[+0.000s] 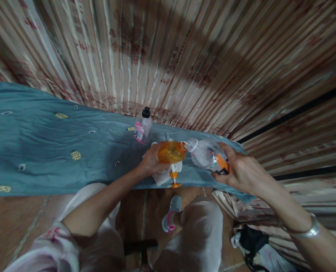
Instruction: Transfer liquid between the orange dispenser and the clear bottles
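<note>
My left hand [151, 160] is wrapped round an orange bottle [170, 152], tipped on its side with its open neck to the right. A clear plastic bottle [204, 153] with an orange and black label lies sideways in the grip of my right hand [238, 168]. The two bottle mouths meet, or nearly so; I cannot tell whether they touch. Below the orange bottle, an orange and white pump top [174, 177] rests by a pale cloth [161, 178]. Behind my left hand stands a clear bottle with a black cap [143, 126] and a pink label.
A blue-green patterned cloth [46, 143] covers the long, narrow surface before me. Pleated curtains [156, 56] hang right behind it and along the right side. Dark and pale items [258, 245] lie on the tiled floor at lower right. My knees are close to the front edge.
</note>
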Motion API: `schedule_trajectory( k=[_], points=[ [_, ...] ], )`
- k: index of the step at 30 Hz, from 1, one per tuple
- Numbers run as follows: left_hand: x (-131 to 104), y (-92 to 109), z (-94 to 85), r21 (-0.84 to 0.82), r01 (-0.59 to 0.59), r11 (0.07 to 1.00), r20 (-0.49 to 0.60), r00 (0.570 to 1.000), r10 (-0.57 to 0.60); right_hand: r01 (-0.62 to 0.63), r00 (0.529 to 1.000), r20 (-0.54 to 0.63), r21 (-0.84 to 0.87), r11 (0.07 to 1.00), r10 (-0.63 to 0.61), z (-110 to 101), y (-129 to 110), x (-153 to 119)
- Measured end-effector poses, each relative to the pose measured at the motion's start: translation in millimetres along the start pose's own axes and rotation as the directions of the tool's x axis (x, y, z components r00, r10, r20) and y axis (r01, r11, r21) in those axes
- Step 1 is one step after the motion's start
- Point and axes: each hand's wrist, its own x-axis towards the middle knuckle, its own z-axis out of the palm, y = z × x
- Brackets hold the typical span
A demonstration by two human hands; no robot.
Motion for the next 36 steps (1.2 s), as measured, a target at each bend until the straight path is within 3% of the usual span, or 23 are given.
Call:
schedule_trajectory(
  k=[15,36],
  points=[
    [0.2,0.2,-0.3,-0.006,0.012,1.0,-0.017,1.0,-0.012,-0.035,0.998,0.045,-0.036,0.999,0.037,-1.3,-1.4,1.0],
    [0.3,3.1,-0.5,0.026,0.038,0.999,-0.006,0.999,-0.038,-0.009,1.0,0.005,-0.019,1.0,0.009,0.8,-0.6,1.4]
  ],
)
